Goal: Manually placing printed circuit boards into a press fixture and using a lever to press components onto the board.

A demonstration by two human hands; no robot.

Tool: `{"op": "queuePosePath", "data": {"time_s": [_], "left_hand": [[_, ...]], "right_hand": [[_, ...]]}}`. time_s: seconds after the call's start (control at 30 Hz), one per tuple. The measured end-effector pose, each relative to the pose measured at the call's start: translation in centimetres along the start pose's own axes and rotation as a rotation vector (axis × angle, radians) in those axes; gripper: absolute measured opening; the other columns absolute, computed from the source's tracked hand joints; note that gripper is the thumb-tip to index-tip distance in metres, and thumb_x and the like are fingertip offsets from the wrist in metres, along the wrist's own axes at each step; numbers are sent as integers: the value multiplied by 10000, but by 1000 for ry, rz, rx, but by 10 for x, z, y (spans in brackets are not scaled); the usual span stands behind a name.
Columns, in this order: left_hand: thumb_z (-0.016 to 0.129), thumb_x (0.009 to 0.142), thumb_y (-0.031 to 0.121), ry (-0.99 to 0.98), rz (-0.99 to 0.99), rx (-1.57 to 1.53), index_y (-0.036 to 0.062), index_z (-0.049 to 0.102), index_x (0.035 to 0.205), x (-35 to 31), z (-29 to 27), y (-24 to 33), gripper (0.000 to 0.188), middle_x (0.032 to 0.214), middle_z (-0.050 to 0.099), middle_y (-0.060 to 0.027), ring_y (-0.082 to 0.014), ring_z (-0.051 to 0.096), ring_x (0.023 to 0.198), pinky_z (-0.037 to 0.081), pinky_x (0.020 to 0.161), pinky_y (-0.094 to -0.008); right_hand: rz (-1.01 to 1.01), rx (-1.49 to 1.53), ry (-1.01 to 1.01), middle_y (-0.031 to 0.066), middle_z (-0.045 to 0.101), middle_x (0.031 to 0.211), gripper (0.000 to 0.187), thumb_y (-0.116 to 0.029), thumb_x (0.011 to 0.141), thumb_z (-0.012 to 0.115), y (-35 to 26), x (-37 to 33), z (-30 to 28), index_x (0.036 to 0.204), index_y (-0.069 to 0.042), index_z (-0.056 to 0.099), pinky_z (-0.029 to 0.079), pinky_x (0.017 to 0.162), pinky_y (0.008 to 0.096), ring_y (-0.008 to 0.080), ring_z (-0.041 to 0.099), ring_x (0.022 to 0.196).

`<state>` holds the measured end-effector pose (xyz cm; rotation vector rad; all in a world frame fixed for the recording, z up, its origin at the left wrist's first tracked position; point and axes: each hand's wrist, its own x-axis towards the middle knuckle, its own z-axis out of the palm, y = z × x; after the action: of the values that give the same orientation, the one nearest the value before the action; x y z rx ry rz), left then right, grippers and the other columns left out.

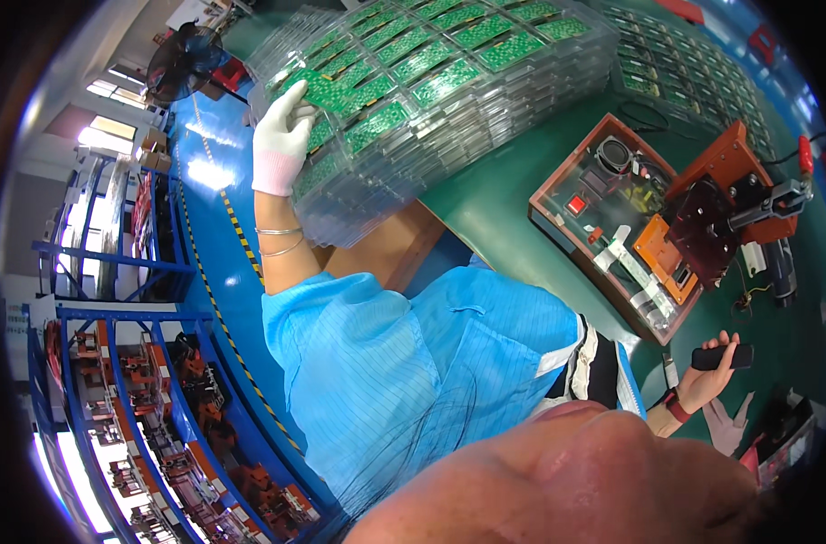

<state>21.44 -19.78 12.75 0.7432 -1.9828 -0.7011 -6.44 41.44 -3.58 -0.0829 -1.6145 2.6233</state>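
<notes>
My left hand [284, 136], in a white glove, pinches the edge of a green circuit board [330, 93] between thumb and fingers. That board lies at a slant over the near left corner of a tall stack of clear plastic trays [458, 131]. More green circuit boards [399, 47] sit in rows in the top tray. My right hand [706, 374], bare and with a dark red wristband, is at the lower right. Its fingers are wrapped round a black phone-sized slab [723, 357], whose exact kind I cannot make out.
A brown test fixture box [603, 286] with a clear top, red button and toggle clamp [768, 207] stands on the green table [485, 213]. Behind it are more trays of boards [694, 77]. A loose glove [726, 426] lies near my right hand. A fan [186, 62] and blue shelves [182, 317] stand left.
</notes>
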Motion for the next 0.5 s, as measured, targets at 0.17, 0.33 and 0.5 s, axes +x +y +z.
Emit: {"op": "queuePosePath", "data": {"time_s": [0.17, 0.33, 0.5], "left_hand": [[725, 777, 7, 39, 253, 228, 95, 749, 1093, -4, 8, 18, 329, 875, 659, -59, -146, 580, 730, 484, 689, -246], [787, 729, 58, 28, 674, 600, 72, 726, 998, -21, 42, 81, 276, 871, 649, -60, -233, 637, 855, 515, 768, -275], [755, 721, 55, -427, 799, 69, 47, 544, 782, -36, 138, 94, 220, 1194, 654, -123, -305, 607, 1027, 489, 904, -360]], "right_hand": [[15, 9, -12, 107, 639, 1092, 348, -174, 1026, 571, 3, 0, 4, 1312, 16, 516, 463, 751, 252, 142, 557, 835], [26, 29, 20, 106, 641, 1086, 358, -172, 1024, 572, 11, -2, 3, 1324, 16, 512, 463, 757, 253, 141, 552, 833], [8, 27, 56, 104, 640, 1071, 343, -168, 1024, 570, 11, -10, 2, 1312, 11, 517, 463, 754, 254, 142, 553, 824]]}}
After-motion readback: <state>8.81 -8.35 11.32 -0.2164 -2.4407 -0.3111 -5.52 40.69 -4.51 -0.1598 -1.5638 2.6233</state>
